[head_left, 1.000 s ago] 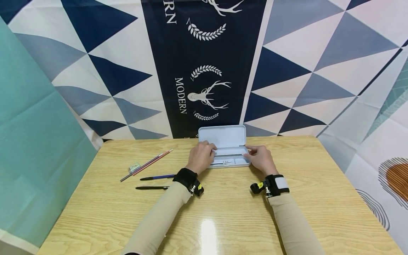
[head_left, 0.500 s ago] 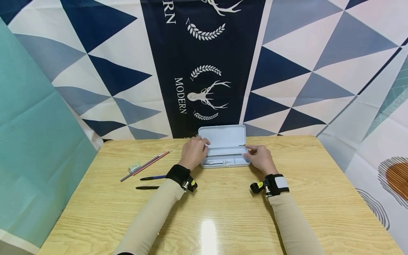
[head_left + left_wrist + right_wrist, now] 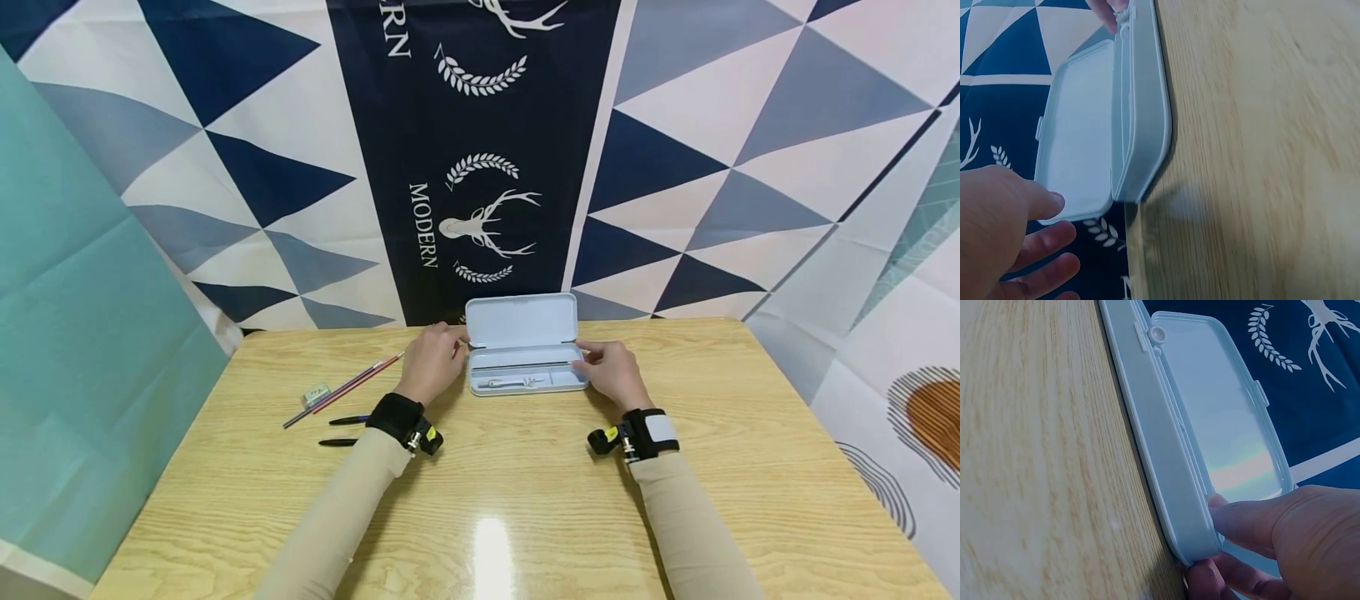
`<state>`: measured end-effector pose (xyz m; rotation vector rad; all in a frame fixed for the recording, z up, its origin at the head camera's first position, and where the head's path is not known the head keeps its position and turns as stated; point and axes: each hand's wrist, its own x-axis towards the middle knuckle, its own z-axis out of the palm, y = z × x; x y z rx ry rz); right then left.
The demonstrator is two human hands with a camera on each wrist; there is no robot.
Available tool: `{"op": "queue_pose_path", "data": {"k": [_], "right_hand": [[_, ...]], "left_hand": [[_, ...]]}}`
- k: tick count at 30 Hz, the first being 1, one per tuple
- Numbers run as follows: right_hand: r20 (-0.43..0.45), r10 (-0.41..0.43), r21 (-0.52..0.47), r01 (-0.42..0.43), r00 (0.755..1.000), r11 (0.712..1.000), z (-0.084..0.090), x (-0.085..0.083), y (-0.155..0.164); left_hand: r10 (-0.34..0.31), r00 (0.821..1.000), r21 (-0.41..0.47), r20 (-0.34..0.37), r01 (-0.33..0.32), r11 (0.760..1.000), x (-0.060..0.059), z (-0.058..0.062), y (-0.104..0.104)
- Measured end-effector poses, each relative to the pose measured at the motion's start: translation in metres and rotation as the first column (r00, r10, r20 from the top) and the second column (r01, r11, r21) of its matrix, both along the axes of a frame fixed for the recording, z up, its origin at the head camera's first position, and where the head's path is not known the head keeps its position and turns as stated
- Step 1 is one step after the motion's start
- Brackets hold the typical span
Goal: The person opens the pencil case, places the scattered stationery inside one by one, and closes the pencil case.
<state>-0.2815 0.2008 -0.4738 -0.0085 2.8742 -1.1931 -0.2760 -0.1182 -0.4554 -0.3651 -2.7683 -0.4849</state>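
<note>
- At the back edge of the wooden table sits my pencil case, lid already up.
- Right hand pinches the case's right end.
- Left hand hangs beside the left end, fingers loose, holding nothing.
- Pencils and pens are on the table off to the left, so I reckon loading hasn't started.

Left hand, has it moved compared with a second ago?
Yes. The left hand has slid leftward off the open pencil case, toward the pencils; the case stayed put.
</note>
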Motion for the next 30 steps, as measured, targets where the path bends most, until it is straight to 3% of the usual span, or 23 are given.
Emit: {"op": "queue_pose_path", "data": {"k": [14,30], "right_hand": [[0.013,-0.011,-0.006,0.011,1.0,1.0,0.0,-0.001,0.001],[0.007,-0.008,0.005,0.008,1.0,1.0,0.001,-0.001,0.0]], "left_hand": [[0.067,0.998,-0.013,-0.02,-0.067,0.998,0.013,0.003,-0.036],[0.092,0.993,-0.039,-0.072,-0.095,0.995,0.033,-0.001,-0.073]]}}
